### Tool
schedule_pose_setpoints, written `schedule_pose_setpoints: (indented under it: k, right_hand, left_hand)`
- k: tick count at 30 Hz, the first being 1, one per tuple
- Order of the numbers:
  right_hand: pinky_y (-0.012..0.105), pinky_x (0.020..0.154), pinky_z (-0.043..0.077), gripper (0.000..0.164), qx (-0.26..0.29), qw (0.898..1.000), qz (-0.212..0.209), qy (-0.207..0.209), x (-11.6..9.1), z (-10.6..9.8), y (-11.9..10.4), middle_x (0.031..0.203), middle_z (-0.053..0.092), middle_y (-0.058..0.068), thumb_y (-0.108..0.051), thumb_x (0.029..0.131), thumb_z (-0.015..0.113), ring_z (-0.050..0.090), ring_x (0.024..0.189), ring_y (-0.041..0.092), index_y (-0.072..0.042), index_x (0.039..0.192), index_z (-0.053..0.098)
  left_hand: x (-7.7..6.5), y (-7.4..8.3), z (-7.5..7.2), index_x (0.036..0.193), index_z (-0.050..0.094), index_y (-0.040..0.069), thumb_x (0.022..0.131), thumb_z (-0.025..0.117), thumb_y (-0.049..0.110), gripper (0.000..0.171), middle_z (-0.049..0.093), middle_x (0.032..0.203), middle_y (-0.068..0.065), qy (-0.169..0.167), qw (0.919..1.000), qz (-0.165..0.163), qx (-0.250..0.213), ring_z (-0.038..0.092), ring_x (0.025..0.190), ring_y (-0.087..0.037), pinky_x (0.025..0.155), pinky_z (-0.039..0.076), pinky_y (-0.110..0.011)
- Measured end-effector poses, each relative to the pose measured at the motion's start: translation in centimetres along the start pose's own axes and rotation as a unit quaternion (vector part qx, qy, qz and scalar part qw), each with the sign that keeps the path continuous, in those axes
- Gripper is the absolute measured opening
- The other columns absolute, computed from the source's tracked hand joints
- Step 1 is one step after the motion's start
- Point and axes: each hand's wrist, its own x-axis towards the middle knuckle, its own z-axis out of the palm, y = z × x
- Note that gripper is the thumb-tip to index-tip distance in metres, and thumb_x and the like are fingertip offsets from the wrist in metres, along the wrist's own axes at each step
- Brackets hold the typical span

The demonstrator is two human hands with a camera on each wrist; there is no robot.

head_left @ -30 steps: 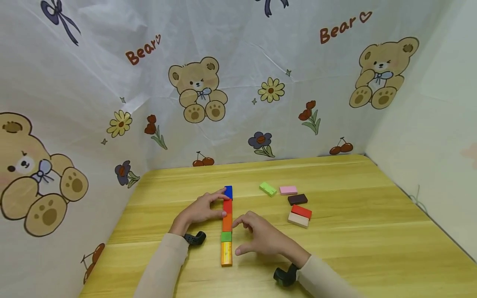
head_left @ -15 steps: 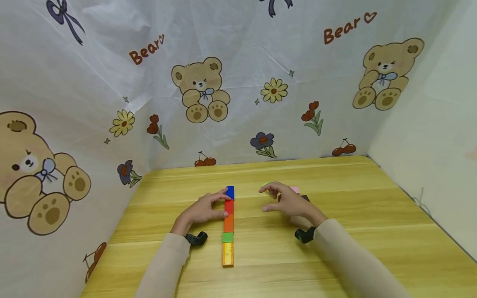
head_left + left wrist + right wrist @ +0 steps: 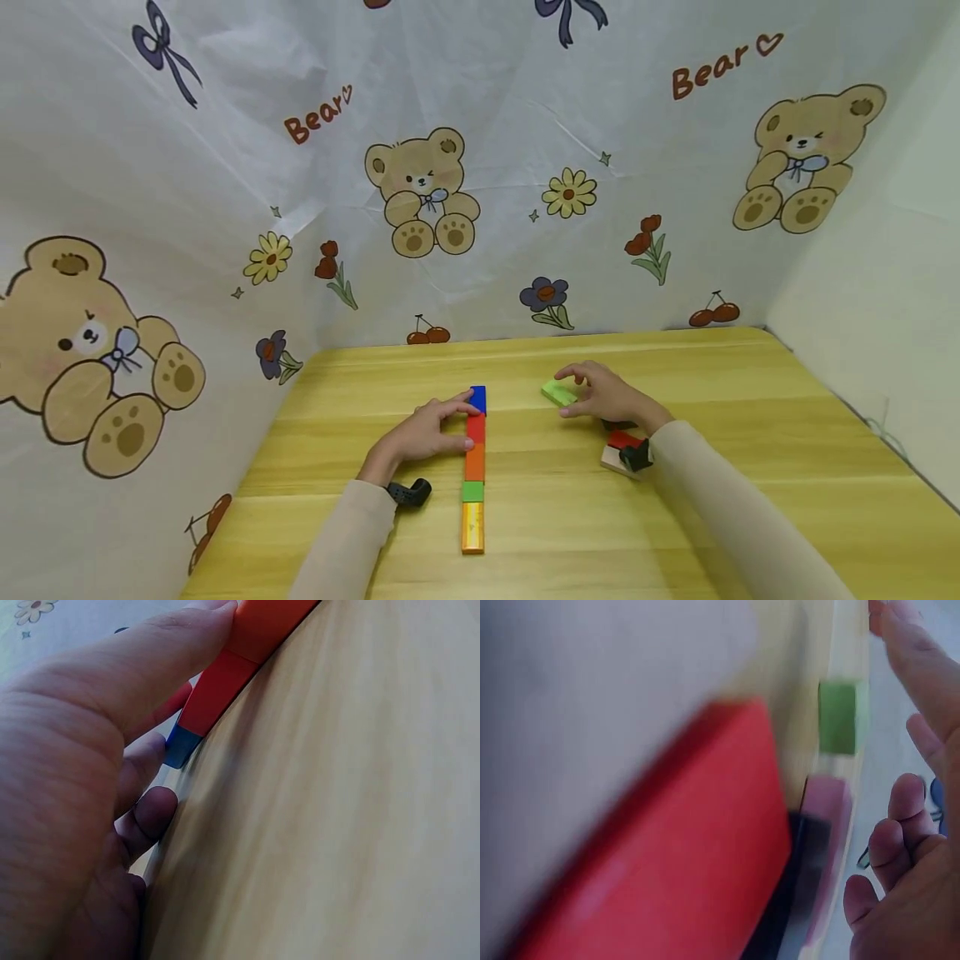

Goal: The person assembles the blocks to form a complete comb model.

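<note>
One pale cloth backdrop (image 3: pixel 480 83) fills the upper head view, printed with bears, flowers and cherries; the bear at far left is cut off by the picture's edge. Below it spreads a yellow wood-grain table (image 3: pixel 360 367), running out of view at the bottom. Two beige sleeves (image 3: pixel 742 508) come in from below, cropped.

The left hand (image 3: pixel 427 431), loosely extended and not clenched, touches a straight row of blocks from its left side. Fingertips lie on the blue block (image 3: pixel 480 400) at the far end, covering part of it; the thumb tip sits near the join of the red block (image 3: pixel 476 428) and the orange block (image 3: pixel 475 465). Nearer the person come a green block (image 3: pixel 472 492) and a yellow block (image 3: pixel 472 529).

The right hand (image 3: pixel 609 395) grasps nothing: thumb and forefinger stand apart at the lime green block (image 3: pixel 558 393), partly hiding it. Whether they touch it cannot be told.

Behind that wrist, a second red block (image 3: pixel 624 439) and a wooden block (image 3: pixel 613 459) lie side by side, partly covered. A dark block (image 3: pixel 617 424) barely shows; a pink block (image 3: pixel 826 799) appears only in the right wrist view, where the nearest shapes blur. Black wrist devices (image 3: pixel 409 493) are smallest, their details indistinct.
</note>
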Motion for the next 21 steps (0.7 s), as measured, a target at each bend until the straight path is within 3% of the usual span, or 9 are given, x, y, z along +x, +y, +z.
schedule_pose_setpoints:
  k: [6,11,16,21]
  right_hand:
    - [0.051,0.093,0.043,0.075,-0.042,0.999,-0.003,-0.026,0.8,-0.9,1.9,0.125,0.055,0.02,-0.032,0.08,0.086,0.049,0.111,0.032,-0.012,0.144,0.053]
    - [0.066,0.107,0.036,0.076,-0.015,0.998,-0.006,-0.065,1.0,-1.6,2.6,0.139,0.052,0.026,-0.029,0.083,0.084,0.048,0.128,0.043,-0.012,0.148,0.05]
    - [0.069,0.108,0.034,0.075,0.004,0.995,-0.029,-0.093,1.3,-1.6,2.3,0.14,0.051,0.032,-0.025,0.085,0.082,0.046,0.131,0.05,-0.005,0.149,0.048]
    - [0.069,0.105,0.035,0.072,-0.021,0.995,-0.017,-0.099,1.7,-1.4,2.0,0.137,0.054,0.029,-0.026,0.086,0.081,0.049,0.128,0.047,-0.008,0.148,0.05]
  left_hand:
    - [0.0,-0.1,0.0,0.137,0.057,0.04,0.085,0.074,0.056,0.057,0.023,0.165,0.021,-0.001,1.0,-0.006,0.008,0.021,0.151,-0.031,0.117,0.025,-0.062]
    - [0.2,-0.1,0.1,0.137,0.057,0.04,0.086,0.073,0.055,0.056,0.024,0.165,0.02,0.005,0.9998,0.0,0.018,0.033,0.142,-0.026,0.114,0.03,-0.058]
    - [0.2,-0.1,0.0,0.136,0.057,0.042,0.086,0.074,0.055,0.054,0.023,0.165,0.022,0.005,0.9998,-0.004,0.016,0.034,0.138,-0.021,0.113,0.03,-0.059]
    - [0.1,-0.2,0.1,0.136,0.058,0.043,0.085,0.074,0.055,0.054,0.022,0.164,0.023,0.002,0.9999,-0.012,0.012,0.027,0.146,-0.028,0.116,0.026,-0.063]
